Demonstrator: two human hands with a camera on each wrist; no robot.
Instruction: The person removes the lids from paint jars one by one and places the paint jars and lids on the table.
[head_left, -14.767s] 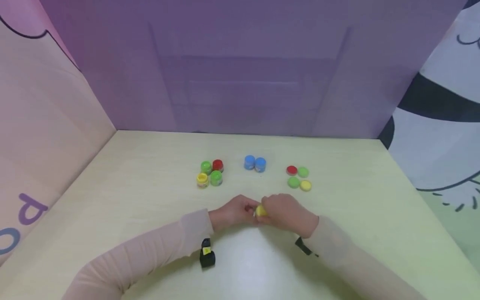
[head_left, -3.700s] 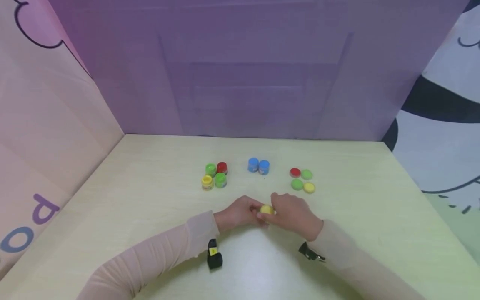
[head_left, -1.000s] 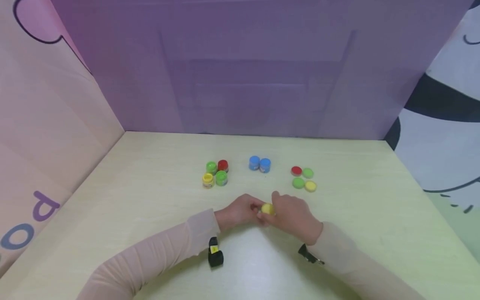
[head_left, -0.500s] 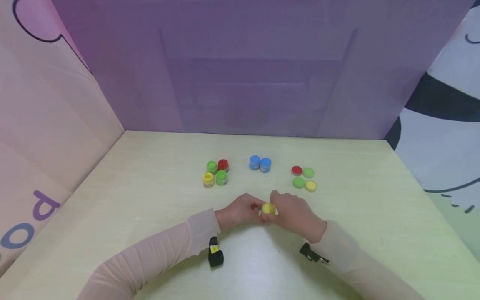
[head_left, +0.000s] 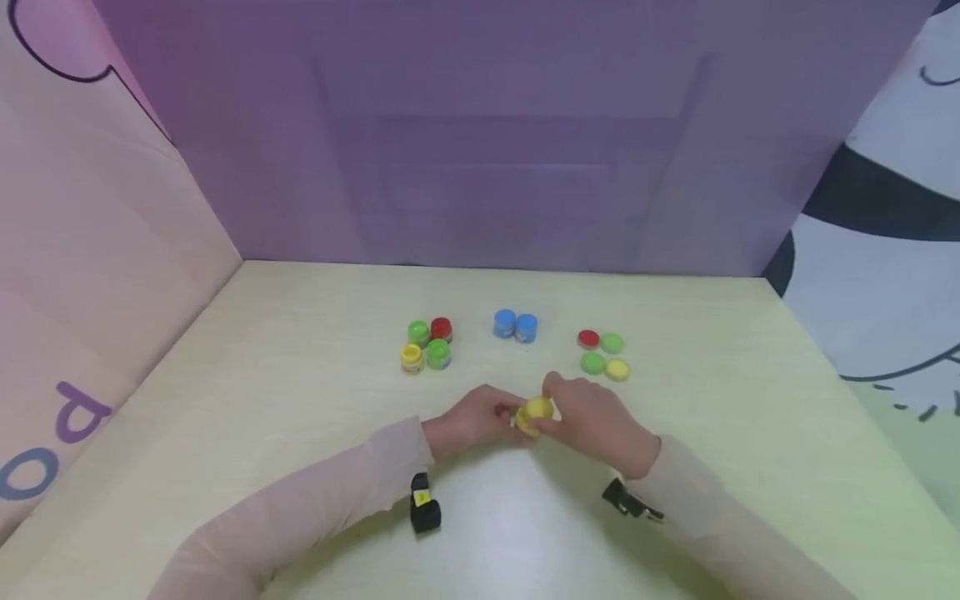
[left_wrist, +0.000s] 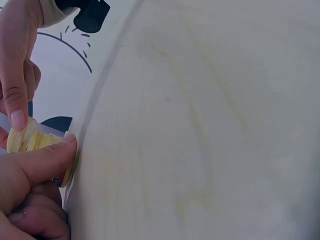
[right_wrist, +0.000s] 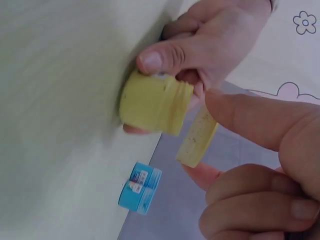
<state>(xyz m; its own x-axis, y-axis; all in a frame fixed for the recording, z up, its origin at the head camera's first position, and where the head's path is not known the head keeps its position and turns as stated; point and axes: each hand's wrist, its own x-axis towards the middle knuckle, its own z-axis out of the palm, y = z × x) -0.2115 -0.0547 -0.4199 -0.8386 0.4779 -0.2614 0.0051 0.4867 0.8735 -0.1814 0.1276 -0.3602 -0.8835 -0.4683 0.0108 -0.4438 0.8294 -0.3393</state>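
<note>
A small yellow jar (right_wrist: 152, 102) is gripped by my left hand (head_left: 476, 423), thumb on one side and fingers on the other. My right hand (head_left: 596, 421) pinches its yellow lid (right_wrist: 198, 137) between thumb and finger. In the right wrist view the lid stands tilted and apart from the threaded mouth of the jar. The left wrist view shows the lid (left_wrist: 19, 136) at the jar's mouth end, with my left thumb (left_wrist: 55, 155) across the jar. What is inside the jar is hidden.
Left of centre stand a yellow jar (head_left: 411, 359), a red jar (head_left: 441, 330) and two green jars (head_left: 438, 355) without lids. Two blue jars (head_left: 526, 328) stand mid-table. Loose red (head_left: 588, 339), green (head_left: 593, 362) and yellow lids (head_left: 617, 370) lie to the right. A purple panel (head_left: 495, 167) rises behind.
The yellow lid has come off the jar; my right hand has lifted it slightly up and away. My left hand keeps its grip on the jar. The jars and loose lids stay put.
</note>
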